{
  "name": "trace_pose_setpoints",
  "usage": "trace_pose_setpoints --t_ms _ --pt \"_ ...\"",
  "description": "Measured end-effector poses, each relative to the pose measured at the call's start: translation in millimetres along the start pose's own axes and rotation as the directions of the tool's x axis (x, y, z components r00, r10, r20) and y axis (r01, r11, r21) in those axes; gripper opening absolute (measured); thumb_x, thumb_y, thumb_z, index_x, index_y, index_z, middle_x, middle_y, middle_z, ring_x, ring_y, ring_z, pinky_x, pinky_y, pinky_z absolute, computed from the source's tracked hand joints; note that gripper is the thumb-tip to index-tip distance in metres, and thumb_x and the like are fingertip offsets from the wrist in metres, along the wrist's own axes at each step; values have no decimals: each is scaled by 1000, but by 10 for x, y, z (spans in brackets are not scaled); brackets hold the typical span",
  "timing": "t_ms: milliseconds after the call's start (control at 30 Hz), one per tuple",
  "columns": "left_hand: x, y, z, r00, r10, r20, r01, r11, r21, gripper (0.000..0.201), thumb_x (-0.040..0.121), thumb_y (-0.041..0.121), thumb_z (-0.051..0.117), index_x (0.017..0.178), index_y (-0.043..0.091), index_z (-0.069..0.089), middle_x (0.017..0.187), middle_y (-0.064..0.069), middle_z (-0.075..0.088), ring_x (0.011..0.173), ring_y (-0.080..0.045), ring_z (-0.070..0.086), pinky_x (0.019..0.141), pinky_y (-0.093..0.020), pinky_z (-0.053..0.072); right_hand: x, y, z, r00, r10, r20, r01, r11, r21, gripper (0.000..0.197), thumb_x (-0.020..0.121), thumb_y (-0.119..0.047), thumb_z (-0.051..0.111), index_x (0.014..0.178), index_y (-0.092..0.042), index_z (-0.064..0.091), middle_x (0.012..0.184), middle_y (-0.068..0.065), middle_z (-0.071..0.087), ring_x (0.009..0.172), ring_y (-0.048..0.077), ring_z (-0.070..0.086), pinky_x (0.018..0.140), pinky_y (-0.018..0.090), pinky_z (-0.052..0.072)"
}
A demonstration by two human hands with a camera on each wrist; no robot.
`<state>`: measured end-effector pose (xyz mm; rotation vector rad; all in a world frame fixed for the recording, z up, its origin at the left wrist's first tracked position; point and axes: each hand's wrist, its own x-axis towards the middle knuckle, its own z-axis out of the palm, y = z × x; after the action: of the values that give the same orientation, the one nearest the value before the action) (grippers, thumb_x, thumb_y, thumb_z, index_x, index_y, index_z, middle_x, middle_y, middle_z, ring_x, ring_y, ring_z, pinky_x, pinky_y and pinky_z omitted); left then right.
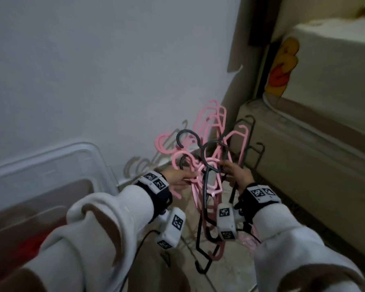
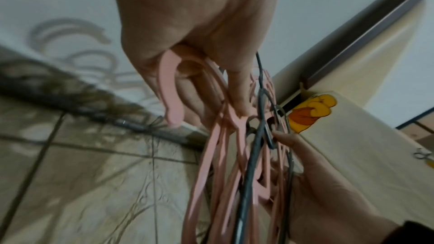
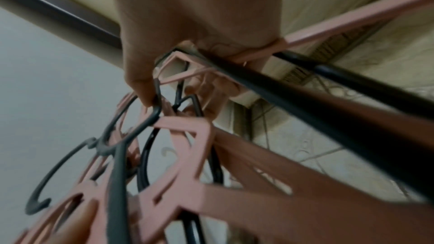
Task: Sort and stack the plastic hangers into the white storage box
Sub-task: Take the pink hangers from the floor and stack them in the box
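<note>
- While held up between both hands above the tiled floor (image 1: 226,268), tangled as one bundle: pink hangers (image 1: 214,123) and black hangers (image 1: 207,186), hooks upward, close to the white wall (image 1: 93,70).
- Left hand (image 1: 177,175), grip closed around several pink hanger necks, one pink hook (image 2: 169,88) looped over the fingers (image 2: 237,88) in the left wrist view.
- Right hand (image 1: 239,173), grip closed on a mix of pink and black hanger frames; thumb tip pressed against a black hook (image 3: 156,99) in the right wrist view.
- Hooks snagged through one another's frames, black through pink, so not yet sorted by colour.
- Storage box (image 1: 51,165) low on the left, against the wall, translucent rim showing, something red inside, too blurred to name; none of the held hangers inside it.
- Bed (image 1: 325,102) on the right, with a yellow and orange cartoon sticker (image 1: 282,66) on the panel beside it.
- Judged light and rigid: thin moulded plastic, likely to flex slightly and perhaps snap at a hook if wrenched.
- Judged smooth, so apt to slide through a loose grip, yet quick to catch on neighbours.
- Best taken at the neck just below the hook, one colour at a time, and lifted up and out instead of pulled sideways.
</note>
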<state>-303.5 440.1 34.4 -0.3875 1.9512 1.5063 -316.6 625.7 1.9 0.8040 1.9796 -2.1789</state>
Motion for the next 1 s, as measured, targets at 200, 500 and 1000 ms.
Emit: trace_pose_setpoints --t_ms 200,500,1000 --pt "-683 445 -378 927 342 -154 -341 939 36 10 80 15 72 79 16 62 74 2 65 68 -10 60 65 -22 53 -616 -764 269 969 -242 53 236 967 99 55 66 -23 78 111 3 59 80 14 62 48 16 56 44 21 43" --pt "-1954 326 -1314 763 516 -389 -537 841 64 6 82 15 69 82 19 65 69 8 66 67 -3 60 72 -16 48 -1662 -1303 1269 802 -494 337 458 870 183 32 73 -22 75 94 -18 51 86 1 69 69 15 65 65 27 37" --pt "-2934 -1661 -2370 889 -3 -457 -203 894 -400 19 91 29 56 99 13 58 132 -19 53 58 -8 66 61 -30 55 -2827 -218 3015 606 -345 717 519 854 -27 35 77 0 70 97 -6 42 69 6 58 36 -4 55 34 7 35"
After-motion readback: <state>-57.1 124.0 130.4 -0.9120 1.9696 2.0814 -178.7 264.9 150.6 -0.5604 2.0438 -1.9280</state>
